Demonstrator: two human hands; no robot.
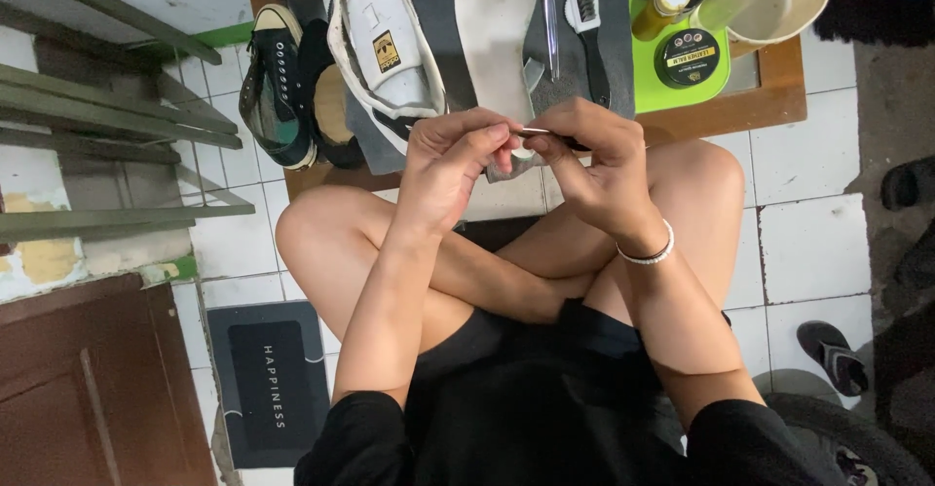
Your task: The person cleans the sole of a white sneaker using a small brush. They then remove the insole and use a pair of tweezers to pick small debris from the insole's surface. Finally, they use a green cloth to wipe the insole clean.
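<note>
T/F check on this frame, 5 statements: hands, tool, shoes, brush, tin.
1. Both hands meet on a thin metal tool. True: left hand and right hand pinch it between them.
2. The right wrist is bare. False: it wears a white bracelet.
3. A white shoe lies on the low table. True.
4. The brush is in the left hand. False: it lies on the grey mat, untouched.
5. The round tin sits on the floor tiles. False: it sits on a green tray on the table.
</note>
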